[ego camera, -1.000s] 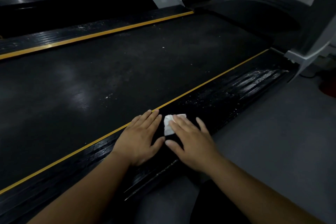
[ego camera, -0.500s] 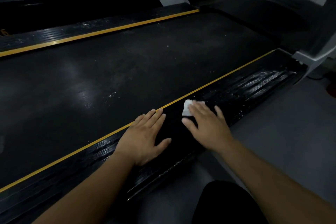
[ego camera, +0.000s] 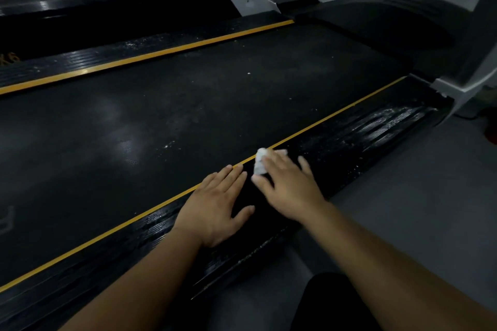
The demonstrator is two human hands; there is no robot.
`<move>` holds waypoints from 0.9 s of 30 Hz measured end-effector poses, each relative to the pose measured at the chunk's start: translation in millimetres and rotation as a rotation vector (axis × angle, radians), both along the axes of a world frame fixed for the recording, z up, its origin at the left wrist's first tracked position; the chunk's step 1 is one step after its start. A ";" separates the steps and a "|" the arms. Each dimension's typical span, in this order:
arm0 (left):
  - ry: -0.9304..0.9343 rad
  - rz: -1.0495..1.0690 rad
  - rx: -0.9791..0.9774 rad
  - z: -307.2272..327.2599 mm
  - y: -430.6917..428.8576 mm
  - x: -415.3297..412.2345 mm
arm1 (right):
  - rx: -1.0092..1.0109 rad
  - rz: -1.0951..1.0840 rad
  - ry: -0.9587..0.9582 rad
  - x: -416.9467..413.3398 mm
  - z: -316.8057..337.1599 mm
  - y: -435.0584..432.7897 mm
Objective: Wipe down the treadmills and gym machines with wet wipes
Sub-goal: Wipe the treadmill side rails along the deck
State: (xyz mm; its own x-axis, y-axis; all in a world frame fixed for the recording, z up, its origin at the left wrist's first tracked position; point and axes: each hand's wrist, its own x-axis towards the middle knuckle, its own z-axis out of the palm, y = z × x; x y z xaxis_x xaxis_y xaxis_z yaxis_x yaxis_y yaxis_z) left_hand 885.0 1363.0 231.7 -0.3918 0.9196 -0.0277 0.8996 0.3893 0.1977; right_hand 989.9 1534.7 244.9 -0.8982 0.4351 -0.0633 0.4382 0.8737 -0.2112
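Head view, the only view supplied.

The treadmill's near side rail (ego camera: 376,129) runs diagonally from lower left to upper right, bordered on its inner edge by a yellow stripe (ego camera: 336,113) that separates it from the belt (ego camera: 161,115).

The left hand (ego camera: 215,204) lies palm down on the rail, fingers straight and close together, fingertips reaching the stripe. It holds nothing. Judgement: it serves as a brace for a person leaning low over the machine.

The right hand (ego camera: 287,183) sits just beside the left, a little further up the rail and not touching it. Its fingers are extended and spread, pressing the wet wipe (ego camera: 260,161) flat against the rail at the stripe. The wipe is a small, bunched white piece showing at the thumb side and beyond the fingertips. The hand is slightly blurred, so whether any finger curls round the wipe cannot be confirmed. Judgement: flat pressure suits scrubbing the ribbed surface.

Ahead of the wipe, the rail carries pale specks and streaks up to the upright's base (ego camera: 443,88). Judgement: that stretch is not yet cleaned. The belt shows scattered specks, and the far rail (ego camera: 107,59) is likewise dusty.

The grey floor (ego camera: 403,209) lies along the rail's outer edge. The motor cover (ego camera: 390,24) closes the far end of the belt.
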 end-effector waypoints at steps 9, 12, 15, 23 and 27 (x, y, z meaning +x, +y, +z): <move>0.009 -0.065 0.052 -5.8 1.3 -3.4 | 0.035 -0.067 -0.017 29.8 -2.2 10.1; -0.035 -0.128 0.082 -8.3 2.0 -4.6 | 0.016 0.091 -0.037 40.7 -8.1 -17.0; -0.048 -0.153 0.072 -9.9 1.3 -6.1 | 0.125 0.159 -0.067 78.8 -12.1 -15.1; -0.068 -0.176 0.008 -3.7 28.3 -1.3 | 0.064 0.195 -0.123 85.8 -0.3 17.9; -0.038 -0.061 0.002 -2.7 53.9 23.3 | 0.157 0.181 -0.063 112.5 -5.0 60.2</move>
